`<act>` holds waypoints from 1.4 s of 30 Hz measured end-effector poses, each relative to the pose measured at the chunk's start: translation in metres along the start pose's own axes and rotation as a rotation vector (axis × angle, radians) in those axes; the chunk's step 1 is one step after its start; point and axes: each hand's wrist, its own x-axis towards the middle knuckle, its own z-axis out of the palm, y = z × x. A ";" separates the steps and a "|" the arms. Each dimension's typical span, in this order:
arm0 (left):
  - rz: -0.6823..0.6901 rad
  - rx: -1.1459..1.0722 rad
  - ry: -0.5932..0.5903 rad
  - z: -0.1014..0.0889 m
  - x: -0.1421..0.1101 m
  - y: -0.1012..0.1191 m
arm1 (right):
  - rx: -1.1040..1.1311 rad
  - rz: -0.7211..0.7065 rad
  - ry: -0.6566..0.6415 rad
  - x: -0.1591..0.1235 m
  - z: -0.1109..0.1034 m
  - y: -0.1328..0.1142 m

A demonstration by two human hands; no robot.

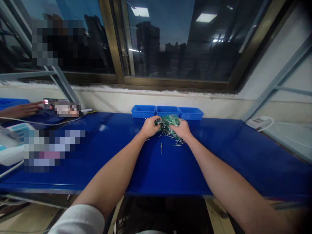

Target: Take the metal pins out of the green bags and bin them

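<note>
A crumpled green plastic bag (pixel 170 119) lies on the blue tabletop with silver blind rivets (pixel 168 132) spread in a pile under and before it. My left hand (pixel 150 126) is closed at the bag's left side, its fingers curled on the bag's edge among the rivets. On the right, my right hand (pixel 181 128) pinches the bag between thumb and fingers; its fingertips are partly hidden by plastic. One single rivet (pixel 161 148) lies apart, nearer to me.
Three blue bins (pixel 143 111) stand in a row behind the bag, against the wall. A co-worker's hand (pixel 21 110) touches a phone (pixel 62 107) at the left, near a white device (pixel 14 143). A white power strip (pixel 258 122) sits at the right.
</note>
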 end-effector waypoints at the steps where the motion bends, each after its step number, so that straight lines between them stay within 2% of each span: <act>1: 0.009 -0.005 0.005 -0.002 0.000 -0.001 | 0.000 0.013 0.013 0.000 -0.001 0.001; 5: 0.018 0.015 -0.007 -0.005 0.003 -0.005 | -0.064 0.052 0.038 0.002 -0.004 0.003; 9: -0.047 0.053 -0.054 -0.003 0.004 -0.009 | -0.147 0.061 0.016 0.003 -0.005 0.006; 13: -0.111 0.051 -0.116 0.003 0.002 -0.007 | -0.189 0.065 -0.083 0.003 -0.006 0.007; 16: -0.106 0.031 -0.170 0.005 0.002 -0.002 | -0.147 0.111 -0.149 0.003 -0.007 0.006; 19: -0.131 -0.014 -0.082 -0.003 0.005 0.001 | -0.094 0.138 -0.116 0.007 -0.010 0.009; 21: -0.201 -0.025 0.029 -0.014 0.009 -0.003 | -0.083 0.138 -0.062 0.010 -0.014 0.012; 23: -0.291 0.031 0.060 -0.026 0.010 -0.011 | -0.091 0.148 -0.028 0.013 -0.020 0.017; 26: -0.440 0.201 -0.020 -0.036 0.007 -0.031 | -0.141 0.227 -0.047 0.013 -0.026 0.023; 28: -0.484 0.261 -0.112 -0.033 0.003 -0.044 | -0.195 0.274 -0.114 0.011 -0.026 0.024; 31: -0.415 0.308 -0.203 -0.017 -0.003 -0.052 | -0.253 0.233 -0.229 0.007 -0.016 0.022; 34: -0.367 0.319 -0.256 -0.004 -0.004 -0.048 | -0.173 0.172 -0.266 0.005 -0.004 0.016; 36: -0.337 0.288 -0.257 -0.004 -0.003 -0.040 | -0.068 0.166 -0.230 0.007 -0.002 0.014; 38: -0.322 0.247 -0.224 -0.014 -0.001 -0.031 | 0.028 0.178 -0.125 0.012 -0.008 0.014; 42: -0.373 0.203 -0.040 -0.046 0.008 -0.010 | 0.125 0.207 0.138 0.021 -0.037 0.023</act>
